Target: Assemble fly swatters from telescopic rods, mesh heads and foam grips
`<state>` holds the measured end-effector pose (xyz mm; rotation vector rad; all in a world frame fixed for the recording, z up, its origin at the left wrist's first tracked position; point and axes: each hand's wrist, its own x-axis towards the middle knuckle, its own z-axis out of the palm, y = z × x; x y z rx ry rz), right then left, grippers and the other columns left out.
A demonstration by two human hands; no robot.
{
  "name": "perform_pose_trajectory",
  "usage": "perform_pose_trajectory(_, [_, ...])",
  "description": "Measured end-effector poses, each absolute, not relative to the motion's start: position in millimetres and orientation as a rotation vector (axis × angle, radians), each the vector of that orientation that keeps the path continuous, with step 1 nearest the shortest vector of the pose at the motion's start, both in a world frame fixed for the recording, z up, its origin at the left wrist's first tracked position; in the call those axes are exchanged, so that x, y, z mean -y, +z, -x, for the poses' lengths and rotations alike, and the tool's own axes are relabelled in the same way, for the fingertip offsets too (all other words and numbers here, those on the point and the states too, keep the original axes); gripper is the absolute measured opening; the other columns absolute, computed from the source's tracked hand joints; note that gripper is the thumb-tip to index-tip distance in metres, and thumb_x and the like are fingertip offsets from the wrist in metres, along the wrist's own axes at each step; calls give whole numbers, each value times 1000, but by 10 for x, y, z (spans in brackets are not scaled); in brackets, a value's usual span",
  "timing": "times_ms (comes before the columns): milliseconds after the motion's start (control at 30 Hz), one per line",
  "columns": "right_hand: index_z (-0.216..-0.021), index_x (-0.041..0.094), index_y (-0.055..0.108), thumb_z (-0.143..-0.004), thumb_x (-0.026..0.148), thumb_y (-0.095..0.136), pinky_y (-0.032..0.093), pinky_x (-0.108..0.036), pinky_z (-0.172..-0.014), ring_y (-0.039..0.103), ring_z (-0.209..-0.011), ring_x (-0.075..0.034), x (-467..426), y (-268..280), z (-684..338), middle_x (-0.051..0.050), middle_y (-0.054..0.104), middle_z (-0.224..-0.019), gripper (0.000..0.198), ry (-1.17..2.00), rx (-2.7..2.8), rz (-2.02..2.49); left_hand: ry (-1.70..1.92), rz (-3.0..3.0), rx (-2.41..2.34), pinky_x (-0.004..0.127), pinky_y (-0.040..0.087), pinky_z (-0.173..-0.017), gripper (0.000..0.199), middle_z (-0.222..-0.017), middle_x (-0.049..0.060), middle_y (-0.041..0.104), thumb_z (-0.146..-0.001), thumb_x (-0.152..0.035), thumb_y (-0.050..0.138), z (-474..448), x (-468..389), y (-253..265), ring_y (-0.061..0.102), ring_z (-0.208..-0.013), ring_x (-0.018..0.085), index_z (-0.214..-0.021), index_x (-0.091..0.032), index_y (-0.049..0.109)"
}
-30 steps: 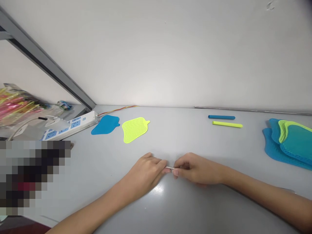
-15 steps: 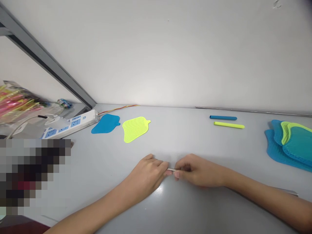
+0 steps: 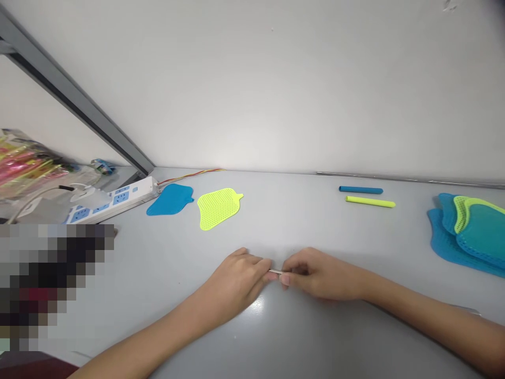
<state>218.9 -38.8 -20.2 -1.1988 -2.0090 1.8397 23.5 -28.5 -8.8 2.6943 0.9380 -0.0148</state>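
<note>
Near the middle of the table, my left hand (image 3: 239, 276) and my right hand (image 3: 315, 273) are both closed on a thin metal rod (image 3: 275, 271). Only a short silvery stretch of it shows between them; the rest is hidden by my fingers. Beyond my left hand lie a perforated yellow-green fly swatter head (image 3: 219, 209) and a blue fly swatter head (image 3: 170, 200), both flat. Past my right hand, a blue handle tube (image 3: 360, 190) and a yellow-green handle tube (image 3: 369, 202) rest side by side.
Blue and yellow-green swatter heads (image 3: 485, 231) are stacked at the right. A white power strip (image 3: 145, 189) and coloured wires (image 3: 193, 175) lie at the left. Along the wall runs a long metal rod (image 3: 394, 179). Another metal piece (image 3: 468, 309) shows behind my right forearm.
Almost nothing differs. Both hands keep their hold on the metal rod, and the whole view has shifted very slightly.
</note>
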Motion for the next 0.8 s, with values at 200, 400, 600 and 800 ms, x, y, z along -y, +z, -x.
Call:
perform_pose_trajectory(200, [-69, 17, 49, -78, 47, 36, 27, -16, -29, 35, -33, -5, 389, -235, -2203, 6, 30, -46, 35, 1833, 2013, 1202, -20, -2645, -933, 27, 30, -59, 32, -55, -3, 48, -88, -30, 25, -238, 274, -60, 38, -47, 10, -66, -17, 44])
perform_pose_trajectory(400, [-70, 17, 50, -78, 48, 36, 28, -16, -30, 37, -35, -5, 386, -241, -2210, 5, 32, -50, 35, 1849, 1997, 1217, -14, -2619, -933, 26, 30, -62, 30, -56, -4, 47, -88, -30, 27, -227, 276, -68, 38, -48, 9, -65, -17, 42])
perform_pose_trajectory(600, [-72, 17, 51, -78, 48, 36, 27, -15, -30, 37, -34, -5, 383, -227, -2204, 5, 32, -49, 35, 1834, 2016, 1227, -2, -2613, -927, 26, 30, -62, 30, -56, -4, 48, -88, -29, 26, -220, 273, -81, 39, -49, 9, -66, -17, 41])
perform_pose_trajectory(800, [-75, 17, 52, -78, 49, 36, 27, -15, -29, 37, -33, -5, 375, -216, -2202, 5, 33, -48, 36, 1829, 2027, 1233, -11, -2610, -925, 27, 31, -61, 32, -58, -3, 50, -88, -30, 23, -223, 263, -59, 43, -51, 10, -66, -17, 43])
